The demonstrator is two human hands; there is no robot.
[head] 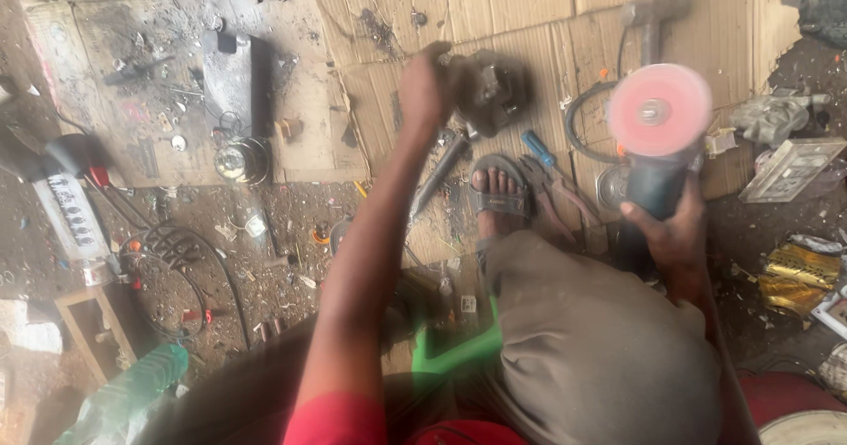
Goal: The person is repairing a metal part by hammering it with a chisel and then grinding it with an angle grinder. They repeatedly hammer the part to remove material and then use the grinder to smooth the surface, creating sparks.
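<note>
A dark metal part [490, 88] is gripped by the closed fingers of the left hand [427, 88] at twelve o'clock, above the sandalled foot [499, 189]. At three o'clock, an angle grinder [657, 145] with a pink disc [659, 108] is clasped by the right hand [666, 229]. Pliers [551, 194] lie on the cardboard [494, 13].

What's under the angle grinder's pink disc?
Below the pink disc of the angle grinder, held in the right hand, flattened cardboard and a looped black cable show. Whatever lies directly beneath the disc is covered.
</note>
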